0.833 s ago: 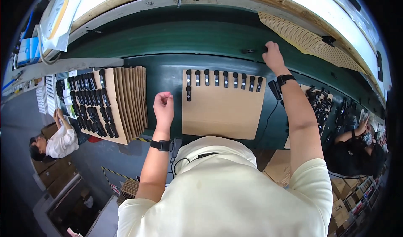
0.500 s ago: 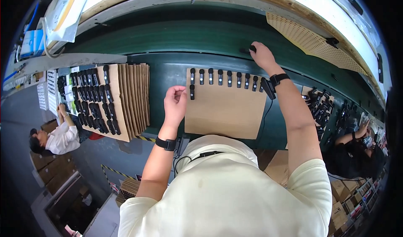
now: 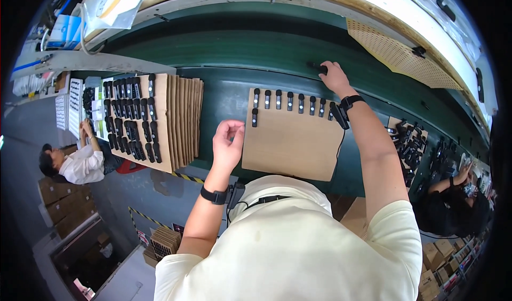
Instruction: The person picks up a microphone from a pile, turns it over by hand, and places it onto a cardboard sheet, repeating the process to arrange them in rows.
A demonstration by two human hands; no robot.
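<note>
I see the right hand (image 3: 335, 77) pinching a black device (image 3: 322, 69) at the green surface (image 3: 250, 42); slack fingertips could drop it. The left hand (image 3: 228, 141), seemingly empty, stands half-open beside the cardboard (image 3: 290, 149).

From afar I see a plain cream shirt (image 3: 290, 247) with short, loose sleeves, a black left wristband (image 3: 213, 196) and black right wristband (image 3: 351, 101), each beside a boxy black module (image 3: 340, 117), plus thin black cabling (image 3: 343, 142).
</note>
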